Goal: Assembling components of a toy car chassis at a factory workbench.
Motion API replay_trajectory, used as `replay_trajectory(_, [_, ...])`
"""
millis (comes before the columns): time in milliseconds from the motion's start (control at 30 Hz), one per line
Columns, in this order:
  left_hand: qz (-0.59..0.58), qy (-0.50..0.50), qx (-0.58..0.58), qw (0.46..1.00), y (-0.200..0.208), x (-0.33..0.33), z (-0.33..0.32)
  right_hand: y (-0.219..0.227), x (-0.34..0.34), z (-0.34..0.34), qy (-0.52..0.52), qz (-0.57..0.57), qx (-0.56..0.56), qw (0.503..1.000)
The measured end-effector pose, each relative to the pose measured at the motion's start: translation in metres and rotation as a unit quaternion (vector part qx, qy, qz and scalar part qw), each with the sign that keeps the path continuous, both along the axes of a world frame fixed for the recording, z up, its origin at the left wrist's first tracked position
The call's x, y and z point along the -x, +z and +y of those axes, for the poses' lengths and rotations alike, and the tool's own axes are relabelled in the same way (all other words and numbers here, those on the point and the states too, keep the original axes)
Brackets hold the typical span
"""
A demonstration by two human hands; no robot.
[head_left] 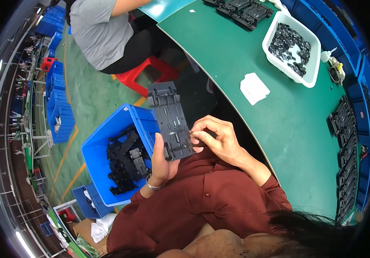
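Note:
My left hand [162, 161] grips the near end of a long dark grey plastic chassis part [170, 118], holding it up over the edge of a blue bin [103, 137]. At the part's lower right edge, my right hand [217, 139] pinches with fingertips; whether a small piece sits between them cannot be told. The blue bin holds several more black plastic parts [127, 165]. A bracelet is on my left wrist.
A green worktable [288, 129] curves along the right. On it stand a white tub [311, 79] of small black pieces, white paper [253, 88], and rows of black parts [346, 150] at the right edge. Another person [103, 30] sits on a red stool [144, 75].

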State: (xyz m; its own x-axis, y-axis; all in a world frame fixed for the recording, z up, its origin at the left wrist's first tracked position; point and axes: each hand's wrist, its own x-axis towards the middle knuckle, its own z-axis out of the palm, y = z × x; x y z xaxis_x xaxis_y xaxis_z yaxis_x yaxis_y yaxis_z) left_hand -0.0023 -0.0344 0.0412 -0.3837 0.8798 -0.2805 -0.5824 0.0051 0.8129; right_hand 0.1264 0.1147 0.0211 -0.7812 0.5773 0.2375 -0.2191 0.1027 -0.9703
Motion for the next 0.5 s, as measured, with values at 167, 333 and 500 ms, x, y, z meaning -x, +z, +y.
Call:
replay_trajectory(167, [-0.019,0.018,0.016,1.0,-0.0012,-0.0006,-0.0003,-0.0004,0.0012,-0.0011,-0.003,-0.005,-0.019,1.0])
replay_trajectory(333, [-0.021,0.017,0.009,1.0,-0.0034,-0.0001,-0.0001,-0.0004,0.0027,-0.0024,-0.016,0.0,-0.046,0.999])
replay_trajectory(500, [-0.027,0.02,0.008,0.999,-0.0064,0.001,-0.0019,-0.0035,0.0039,-0.0036,-0.026,0.001,-0.072,0.997])
